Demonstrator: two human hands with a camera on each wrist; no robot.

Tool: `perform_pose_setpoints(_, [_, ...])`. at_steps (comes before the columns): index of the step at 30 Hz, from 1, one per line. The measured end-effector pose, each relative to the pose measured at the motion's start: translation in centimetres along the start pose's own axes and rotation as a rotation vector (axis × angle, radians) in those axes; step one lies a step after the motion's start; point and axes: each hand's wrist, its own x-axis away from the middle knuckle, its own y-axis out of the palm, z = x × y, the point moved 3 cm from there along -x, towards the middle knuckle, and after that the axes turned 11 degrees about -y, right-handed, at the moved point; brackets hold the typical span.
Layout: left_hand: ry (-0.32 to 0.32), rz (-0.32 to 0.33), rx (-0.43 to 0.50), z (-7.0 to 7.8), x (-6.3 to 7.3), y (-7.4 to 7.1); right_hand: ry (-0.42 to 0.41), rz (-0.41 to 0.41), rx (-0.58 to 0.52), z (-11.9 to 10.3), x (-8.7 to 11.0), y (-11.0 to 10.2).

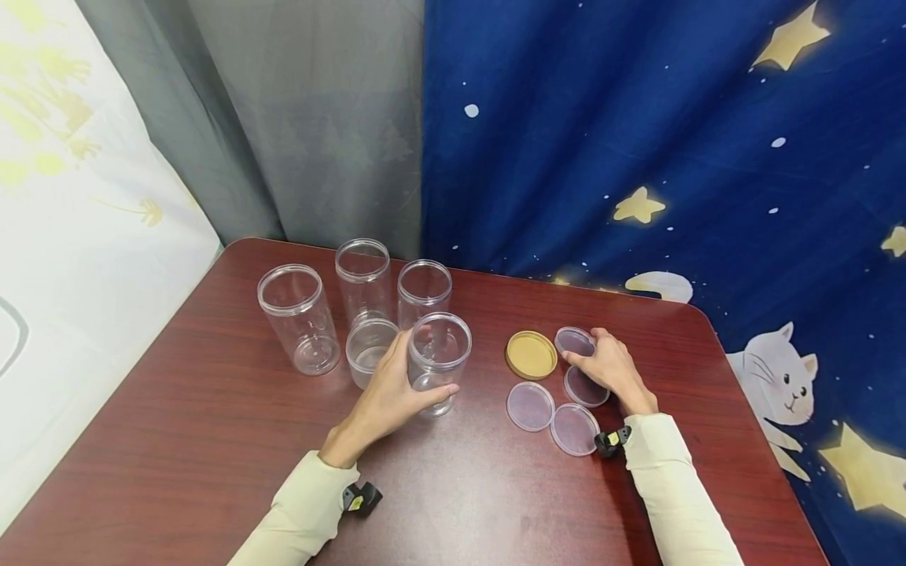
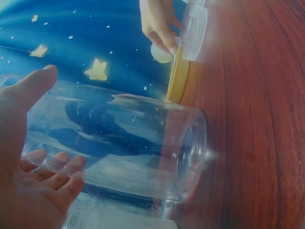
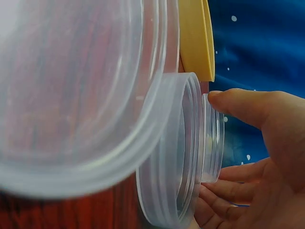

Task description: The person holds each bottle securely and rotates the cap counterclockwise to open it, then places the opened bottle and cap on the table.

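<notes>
My left hand curves round a clear plastic jar, thumb on the near side and fingers on the other. The jar is upright and lidless, its base at the tabletop in the left wrist view. Over on the right, my right hand grips a clear round lid by its rim, between thumb and fingers. Another clear lid lies just below that hand. Two more clear lids, one on the left and one on the right, lie nearer the front. A gold lid lies beside the held one.
Behind the left hand stand a low clear tub and open clear jars: one at the left, one at the back and one beside it. The reddish wooden table ends at a blue starry curtain.
</notes>
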Motion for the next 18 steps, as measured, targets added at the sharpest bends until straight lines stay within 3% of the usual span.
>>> perform_pose_setpoints(18, [-0.002, 0.005, -0.012, -0.12, -0.05, 0.13, -0.036, -0.027, 0.103, -0.29, -0.69, 0.78])
